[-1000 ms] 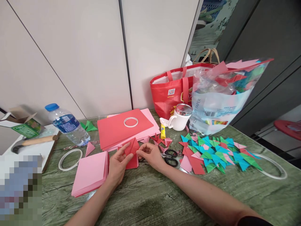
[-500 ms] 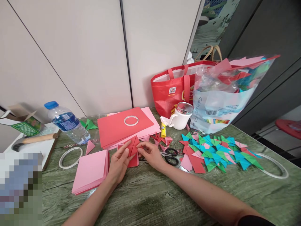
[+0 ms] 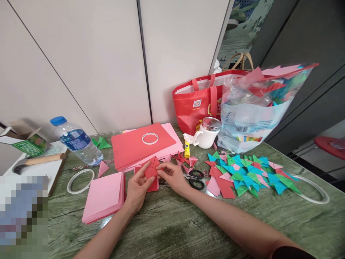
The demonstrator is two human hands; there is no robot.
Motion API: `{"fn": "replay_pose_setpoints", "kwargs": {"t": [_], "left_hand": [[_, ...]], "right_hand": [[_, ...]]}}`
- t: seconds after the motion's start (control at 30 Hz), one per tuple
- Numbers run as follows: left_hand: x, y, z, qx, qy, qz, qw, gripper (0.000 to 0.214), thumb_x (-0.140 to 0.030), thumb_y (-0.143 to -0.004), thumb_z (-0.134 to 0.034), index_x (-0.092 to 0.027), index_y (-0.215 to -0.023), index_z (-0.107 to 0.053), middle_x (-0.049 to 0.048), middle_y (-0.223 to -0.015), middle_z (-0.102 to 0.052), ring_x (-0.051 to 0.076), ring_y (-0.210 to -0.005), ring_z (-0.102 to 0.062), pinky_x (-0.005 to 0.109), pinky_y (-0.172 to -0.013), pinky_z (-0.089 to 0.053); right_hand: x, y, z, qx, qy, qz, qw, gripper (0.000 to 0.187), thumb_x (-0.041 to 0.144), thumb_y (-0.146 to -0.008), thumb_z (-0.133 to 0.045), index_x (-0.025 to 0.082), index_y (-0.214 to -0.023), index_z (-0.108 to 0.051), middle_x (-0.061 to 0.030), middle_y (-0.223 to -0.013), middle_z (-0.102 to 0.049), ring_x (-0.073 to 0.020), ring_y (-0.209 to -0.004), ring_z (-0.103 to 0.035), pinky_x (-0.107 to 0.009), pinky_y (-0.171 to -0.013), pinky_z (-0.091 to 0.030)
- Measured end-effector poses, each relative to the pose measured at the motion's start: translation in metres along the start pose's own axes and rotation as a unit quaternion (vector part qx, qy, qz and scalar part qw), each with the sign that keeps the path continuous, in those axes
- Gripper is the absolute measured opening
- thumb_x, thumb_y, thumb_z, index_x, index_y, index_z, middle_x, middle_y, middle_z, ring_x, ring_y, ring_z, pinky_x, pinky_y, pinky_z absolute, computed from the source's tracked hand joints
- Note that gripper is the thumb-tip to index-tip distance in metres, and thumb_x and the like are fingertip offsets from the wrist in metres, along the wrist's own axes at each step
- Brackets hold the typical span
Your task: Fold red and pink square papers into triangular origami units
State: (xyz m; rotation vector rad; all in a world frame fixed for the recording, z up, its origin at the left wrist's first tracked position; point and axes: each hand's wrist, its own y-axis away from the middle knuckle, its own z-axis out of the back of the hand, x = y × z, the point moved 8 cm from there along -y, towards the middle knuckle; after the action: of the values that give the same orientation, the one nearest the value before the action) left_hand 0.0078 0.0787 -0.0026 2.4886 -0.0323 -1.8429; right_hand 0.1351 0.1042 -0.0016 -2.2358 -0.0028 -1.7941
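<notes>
Right of the pink paper stack [image 3: 101,195], the left hand [image 3: 137,185] held a folded red paper [image 3: 152,172] between thumb and fingers; the right hand [image 3: 173,177] pinched its right edge. Scissors [image 3: 192,177] lay farther right of the stack.

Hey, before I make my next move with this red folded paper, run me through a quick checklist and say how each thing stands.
1. Left hand on the red folded paper: ok, thumb and fingers rest on it.
2. Right hand at the paper: ok, fingertips at its right edge.
3. Creases crisp: cannot tell, too small to judge.
4. Scissors well away from your right hand: not ok, they lie close by the wrist.
5. Bottle capped: ok, blue cap on.
</notes>
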Motion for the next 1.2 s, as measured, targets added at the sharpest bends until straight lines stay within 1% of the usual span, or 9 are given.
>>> {"fn": "replay_pose_setpoints", "kwargs": {"t": [0.13, 0.33, 0.4, 0.53, 0.63, 0.77, 0.97, 1.07, 1.2], "left_hand": [[-0.001, 0.001, 0.000, -0.008, -0.009, 0.005, 1.000, 0.068, -0.022, -0.058, -0.078, -0.019, -0.122, -0.055, 0.0063, -0.095, -0.070, 0.015, -0.076, -0.064, 0.025, -0.070, -0.052], [0.000, 0.001, 0.003, -0.038, 0.011, 0.020, 0.999, 0.063, -0.025, -0.057, -0.079, -0.017, -0.117, -0.060, 0.0062, -0.093, -0.071, 0.016, -0.079, -0.062, 0.030, -0.078, -0.049], [0.001, 0.000, 0.004, -0.036, 0.010, 0.018, 0.999, 0.064, -0.026, -0.056, -0.079, -0.017, -0.117, -0.060, 0.0063, -0.091, -0.071, 0.017, -0.079, -0.062, 0.031, -0.078, -0.049], [0.001, -0.001, 0.007, -0.040, -0.023, -0.018, 0.999, 0.064, -0.028, -0.053, -0.081, -0.018, -0.114, -0.062, 0.0057, -0.087, -0.071, 0.021, -0.083, -0.062, 0.031, -0.073, -0.051], [0.002, -0.002, 0.009, -0.044, -0.037, -0.029, 0.998, 0.066, -0.028, -0.053, -0.081, -0.018, -0.115, -0.062, 0.0046, -0.082, -0.070, 0.021, -0.083, -0.062, 0.030, -0.070, -0.051], [0.003, -0.001, 0.011, -0.047, -0.045, -0.032, 0.997, 0.067, -0.027, -0.054, -0.080, -0.018, -0.116, -0.060, 0.0043, -0.080, -0.070, 0.021, -0.081, -0.062, 0.029, -0.069, -0.051], [0.004, 0.000, 0.009, -0.042, -0.052, -0.020, 0.998, 0.068, -0.027, -0.053, -0.080, -0.019, -0.118, -0.059, 0.0031, -0.079, -0.070, 0.019, -0.077, -0.061, 0.027, -0.066, -0.050], [0.004, 0.000, 0.007, -0.035, -0.048, -0.013, 0.998, 0.069, -0.026, -0.054, -0.080, -0.020, -0.119, -0.058, 0.0033, -0.080, -0.070, 0.018, -0.076, -0.061, 0.028, -0.067, -0.050], [0.003, 0.000, 0.007, -0.039, -0.051, -0.016, 0.998, 0.067, -0.025, -0.053, -0.080, -0.020, -0.117, -0.060, 0.0019, -0.081, -0.070, 0.017, -0.076, -0.061, 0.028, -0.068, -0.050]], "right_hand": [[0.001, 0.001, 0.000, 0.000, 0.001, -0.001, 1.000, 0.012, 0.029, -0.073, -0.064, 0.019, -0.080, -0.064, 0.0001, -0.072, -0.056, -0.0123, -0.058, -0.058, -0.026, -0.057, -0.050], [0.006, 0.002, -0.002, 0.000, 0.012, 0.013, 1.000, 0.013, 0.031, -0.074, -0.063, 0.020, -0.080, -0.065, -0.0009, -0.078, -0.057, -0.0116, -0.058, -0.058, -0.025, -0.057, -0.050], [0.005, 0.002, -0.001, -0.001, 0.009, 0.005, 1.000, 0.014, 0.032, -0.073, -0.065, 0.019, -0.080, -0.065, -0.0008, -0.076, -0.058, -0.0118, -0.058, -0.058, -0.025, -0.057, -0.051], [0.001, 0.001, 0.002, -0.016, 0.018, -0.019, 1.000, 0.020, 0.032, -0.063, -0.073, 0.018, -0.076, -0.066, -0.0021, -0.077, -0.063, -0.0140, -0.063, -0.059, -0.027, -0.061, -0.052], [-0.005, 0.002, 0.003, -0.018, -0.012, -0.052, 0.998, 0.024, 0.032, -0.059, -0.076, 0.018, -0.076, -0.066, -0.0014, -0.072, -0.065, -0.0145, -0.062, -0.060, -0.028, -0.061, -0.053], [-0.009, 0.002, 0.000, -0.010, -0.052, -0.073, 0.996, 0.024, 0.030, -0.059, -0.076, 0.017, -0.076, -0.065, 0.0008, -0.064, -0.065, -0.0133, -0.056, -0.060, -0.027, -0.058, -0.052], [-0.007, 0.002, 0.003, -0.022, -0.031, -0.058, 0.998, 0.022, 0.031, -0.060, -0.075, 0.017, -0.075, -0.067, -0.0011, -0.070, -0.066, -0.0141, -0.060, -0.061, -0.027, -0.060, -0.053], [-0.007, 0.001, 0.003, -0.024, -0.032, -0.057, 0.998, 0.021, 0.031, -0.060, -0.075, 0.017, -0.074, -0.068, -0.0004, -0.067, -0.066, -0.0138, -0.057, -0.061, -0.028, -0.058, -0.054], [-0.016, 0.002, 0.005, -0.038, -0.062, -0.097, 0.993, 0.022, 0.032, -0.056, -0.078, 0.017, -0.070, -0.069, 0.0009, -0.058, -0.066, -0.0134, -0.048, -0.061, -0.029, -0.054, -0.055]]}}
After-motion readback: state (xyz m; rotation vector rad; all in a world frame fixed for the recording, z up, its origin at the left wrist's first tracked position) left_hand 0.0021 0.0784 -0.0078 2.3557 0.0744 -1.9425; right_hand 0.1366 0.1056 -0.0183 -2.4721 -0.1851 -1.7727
